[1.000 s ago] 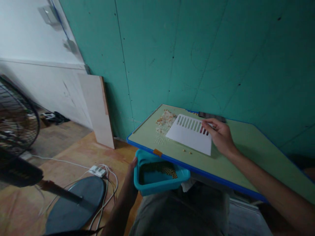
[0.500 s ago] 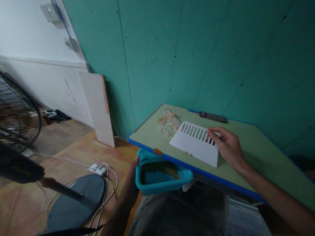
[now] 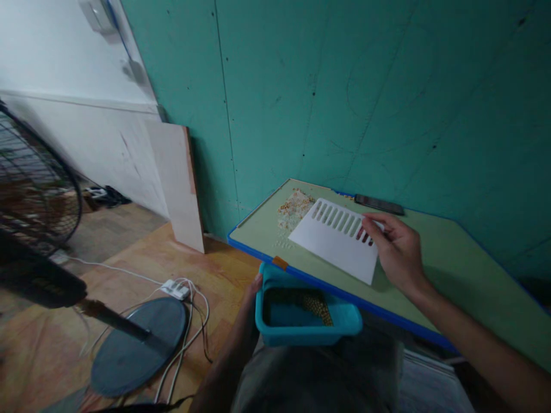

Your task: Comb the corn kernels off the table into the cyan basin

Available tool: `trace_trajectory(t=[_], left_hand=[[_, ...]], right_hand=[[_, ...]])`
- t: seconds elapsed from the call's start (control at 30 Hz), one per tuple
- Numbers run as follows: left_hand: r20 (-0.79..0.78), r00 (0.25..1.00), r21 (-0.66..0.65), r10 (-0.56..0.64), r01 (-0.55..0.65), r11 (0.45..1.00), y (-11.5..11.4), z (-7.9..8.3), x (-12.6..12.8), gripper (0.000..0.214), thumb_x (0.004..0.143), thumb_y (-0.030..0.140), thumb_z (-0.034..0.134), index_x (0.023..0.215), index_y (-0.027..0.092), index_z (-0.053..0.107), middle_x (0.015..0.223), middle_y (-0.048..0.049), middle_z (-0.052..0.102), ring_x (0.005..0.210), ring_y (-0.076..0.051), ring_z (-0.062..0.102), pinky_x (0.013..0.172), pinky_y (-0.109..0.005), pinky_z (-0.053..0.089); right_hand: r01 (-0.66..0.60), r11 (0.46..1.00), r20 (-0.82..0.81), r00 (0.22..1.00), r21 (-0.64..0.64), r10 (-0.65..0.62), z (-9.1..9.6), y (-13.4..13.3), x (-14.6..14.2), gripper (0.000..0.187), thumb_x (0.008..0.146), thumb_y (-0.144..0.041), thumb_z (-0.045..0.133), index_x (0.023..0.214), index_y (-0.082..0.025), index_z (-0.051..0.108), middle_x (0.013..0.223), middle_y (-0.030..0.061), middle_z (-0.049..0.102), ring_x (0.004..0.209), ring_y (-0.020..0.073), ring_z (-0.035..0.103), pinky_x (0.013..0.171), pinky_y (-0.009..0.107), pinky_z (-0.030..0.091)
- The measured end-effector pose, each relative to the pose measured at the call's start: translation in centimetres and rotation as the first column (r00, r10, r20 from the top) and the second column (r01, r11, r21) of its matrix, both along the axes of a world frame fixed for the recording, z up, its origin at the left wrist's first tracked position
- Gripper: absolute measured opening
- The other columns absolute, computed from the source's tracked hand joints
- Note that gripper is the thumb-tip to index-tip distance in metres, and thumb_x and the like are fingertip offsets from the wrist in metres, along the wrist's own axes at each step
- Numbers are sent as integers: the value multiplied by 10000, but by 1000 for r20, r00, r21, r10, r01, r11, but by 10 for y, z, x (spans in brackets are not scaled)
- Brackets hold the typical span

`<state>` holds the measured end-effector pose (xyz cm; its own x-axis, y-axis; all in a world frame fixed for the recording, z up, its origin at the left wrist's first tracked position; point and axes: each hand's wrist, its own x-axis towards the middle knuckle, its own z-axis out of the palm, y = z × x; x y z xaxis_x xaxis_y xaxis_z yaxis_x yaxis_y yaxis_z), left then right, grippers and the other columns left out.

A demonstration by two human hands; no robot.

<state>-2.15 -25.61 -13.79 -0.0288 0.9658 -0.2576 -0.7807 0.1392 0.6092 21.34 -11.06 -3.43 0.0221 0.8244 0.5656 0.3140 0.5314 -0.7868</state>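
Note:
A white slotted plastic scraper (image 3: 333,244) is held by my right hand (image 3: 398,249), pinched at its slotted upper right corner. It slants over the green tabletop (image 3: 434,246). A mound of pale grains and yellow-brown beans (image 3: 297,207) lies to its left, with a few grains scattered toward the front edge. Below that edge, my left hand (image 3: 252,298) grips a turquoise plastic tub (image 3: 307,336) by its left side. Small round beans (image 3: 318,307) lie inside the tub. Most of the left fingers are hidden behind the tub wall.
A dark flat phone-like object (image 3: 379,205) lies at the table's back edge, near a few beans. An orange clip or tape (image 3: 279,263) marks the front edge. At left stand a fan (image 3: 41,275), a power strip with cables (image 3: 175,288) and a leaning board (image 3: 176,183).
The tub has shifted right along the table's front edge. My right hand has moved the scraper slightly left, and the two beans seen before it at the edge no longer show.

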Motion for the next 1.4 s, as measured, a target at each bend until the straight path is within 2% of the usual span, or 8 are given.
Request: trace_trajectory(t=[0.1,0.2,0.33,0.43,0.87,1.03,1.2,1.4], left_hand=[[0,1000,-23,15,-15,1000,0,-3,-8,636,905,513,608,1443,179,552,1223,-100,773,1230,-346,658,1156,-487,411],[-36,998,-22,43,-44,999,0,-5,-14,632,901,520,614,1430,178,565,1185,-92,788,1221,-332,666,1157,-469,409],[-90,993,18,72,-71,997,-1,-4,-18,626,889,525,634,1412,185,584,1179,-87,791,1199,-326,680,1140,-462,426],[-151,981,53,122,-115,992,-2,0,-20,574,886,513,643,1354,180,635,1190,-75,788,1201,-320,677,1137,-441,427],[-122,989,-17,87,-90,996,3,-21,-31,561,866,558,646,1255,156,692,1012,-83,830,1006,-307,758,1070,-445,482],[-71,997,-33,39,-41,999,6,-26,-33,612,868,567,635,1310,145,662,1007,-106,829,1001,-325,760,1083,-474,468],[-145,983,-17,112,-116,993,3,-19,-31,632,855,573,641,1299,123,666,1003,-119,826,1002,-341,753,1082,-502,459],[-138,983,-44,121,-128,991,-4,-5,-21,492,845,553,676,1155,180,757,1094,-59,818,1249,-295,650,1186,-377,363]], right_hand=[[69,981,9,997,180,-72,16,18,-14,288,885,-491,677,981,-223,722,779,29,711,617,165,616,550,281,472],[0,969,75,997,248,-20,23,9,-41,264,926,-457,640,1008,-218,719,769,27,709,620,161,627,556,277,472],[-160,948,206,973,274,104,10,-20,-77,206,956,-393,613,1027,-228,712,780,14,729,599,146,641,562,263,479],[-188,935,294,951,302,97,-5,-24,-87,199,975,-363,581,1043,-222,704,806,25,743,633,158,665,597,273,490],[-50,925,444,886,377,-133,-5,64,-66,237,978,-346,510,1025,-182,674,866,104,759,727,238,690,695,349,490],[22,935,367,916,355,-161,-9,66,-63,274,979,-389,500,1032,-188,679,831,89,751,678,219,670,661,335,479],[114,950,174,970,290,-169,-1,76,-40,293,938,-448,552,985,-190,683,702,45,697,582,184,607,586,307,451],[70,981,96,991,182,-89,-3,98,-14,285,863,-459,617,893,-186,690,682,38,677,557,173,578,544,300,421]])
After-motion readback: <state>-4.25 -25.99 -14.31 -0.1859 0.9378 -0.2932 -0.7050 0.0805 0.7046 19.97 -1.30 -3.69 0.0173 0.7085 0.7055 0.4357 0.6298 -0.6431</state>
